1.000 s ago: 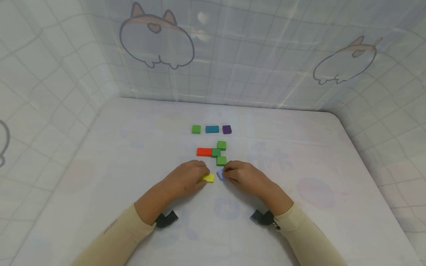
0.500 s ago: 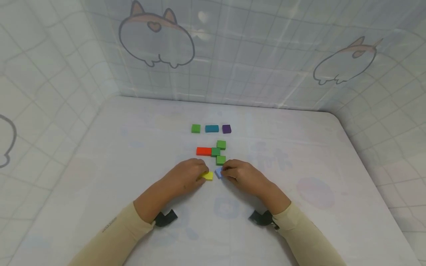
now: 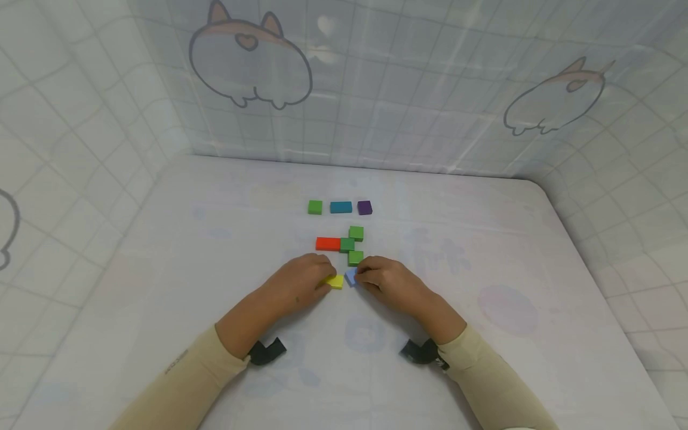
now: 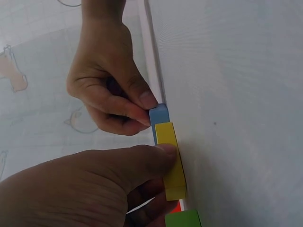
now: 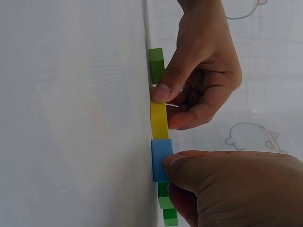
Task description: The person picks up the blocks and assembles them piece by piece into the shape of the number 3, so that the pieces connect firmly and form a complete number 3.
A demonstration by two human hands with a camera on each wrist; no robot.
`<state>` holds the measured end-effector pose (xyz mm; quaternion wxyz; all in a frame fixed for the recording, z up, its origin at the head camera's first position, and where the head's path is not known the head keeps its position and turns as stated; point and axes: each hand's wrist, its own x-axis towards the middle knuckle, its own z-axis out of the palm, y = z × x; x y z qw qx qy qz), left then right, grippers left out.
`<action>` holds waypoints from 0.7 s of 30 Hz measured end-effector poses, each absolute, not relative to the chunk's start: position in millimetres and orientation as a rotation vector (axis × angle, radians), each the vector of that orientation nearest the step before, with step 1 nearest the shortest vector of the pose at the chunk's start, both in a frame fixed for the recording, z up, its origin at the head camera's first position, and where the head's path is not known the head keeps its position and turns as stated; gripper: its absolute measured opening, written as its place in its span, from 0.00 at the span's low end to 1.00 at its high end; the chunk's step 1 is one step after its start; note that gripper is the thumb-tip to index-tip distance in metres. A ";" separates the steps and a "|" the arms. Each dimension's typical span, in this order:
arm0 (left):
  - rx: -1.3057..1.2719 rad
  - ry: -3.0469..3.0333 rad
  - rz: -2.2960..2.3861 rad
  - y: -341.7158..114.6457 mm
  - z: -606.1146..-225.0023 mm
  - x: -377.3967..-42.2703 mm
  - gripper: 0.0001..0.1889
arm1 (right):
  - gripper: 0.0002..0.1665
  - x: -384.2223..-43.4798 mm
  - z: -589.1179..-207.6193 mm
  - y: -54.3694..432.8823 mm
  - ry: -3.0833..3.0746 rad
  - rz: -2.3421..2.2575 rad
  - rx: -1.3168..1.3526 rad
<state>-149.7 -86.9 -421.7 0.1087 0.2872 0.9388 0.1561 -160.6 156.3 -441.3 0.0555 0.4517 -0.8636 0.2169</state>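
While both hands worked low over the tabletop (image 3: 457,239), the left hand (image 3: 302,280) pinched the yellow block (image 3: 336,281) and the right hand (image 3: 388,283) pinched the blue block (image 3: 350,276), thumbs and fingers bent about them. The relation that mattered, by my reading, was the one between these two blocks: the blue lay just to the right of the yellow's free end, with a narrow gap visible from the head. The yellow block's long axis ran roughly left to right, pointing towards the blue, whereas the blue sat askew, its near-left edge slanting; its far end was hidden under the right fingers, so I could not tell its full length. Just beyond it, away from the person, lay a light green block (image 3: 356,258), nearer to the right hand than to the left. That block adjoined a dark green block (image 3: 347,245), which met the right end of the red block (image 3: 328,243), itself lying left to right.
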 end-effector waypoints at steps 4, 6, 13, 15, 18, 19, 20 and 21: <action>0.847 2.763 0.484 -87.6 -423.3 -149.7 0.11 | 0.09 -160.7 -442.7 155.1 -2.611 0.658 1.366; 0.852 2.764 0.492 -87.8 -424.4 -149.8 0.11 | 0.09 -160.5 -443.3 154.9 -2.608 0.656 1.364; 0.860 2.763 0.485 -87.5 -426.7 -149.6 0.12 | 0.10 -158.9 -445.1 155.2 -2.614 0.665 1.358; 0.857 2.762 0.492 -87.6 -426.3 -149.3 0.12 | 0.10 -159.1 -446.6 155.2 -2.607 0.670 1.360; 0.854 2.763 0.492 -87.7 -425.7 -149.2 0.12 | 0.10 -159.4 -448.2 154.7 -2.593 0.676 1.366; 0.856 2.763 0.490 -88.0 -425.9 -149.2 0.12 | 0.11 -159.4 -448.7 154.3 -2.592 0.675 1.368; 0.856 2.763 0.491 -88.1 -426.2 -149.3 0.12 | 0.11 -159.5 -449.0 153.9 -2.593 0.678 1.369; 0.859 2.764 0.489 -88.4 -426.3 -149.3 0.12 | 0.11 -159.5 -449.1 153.5 -2.595 0.679 1.370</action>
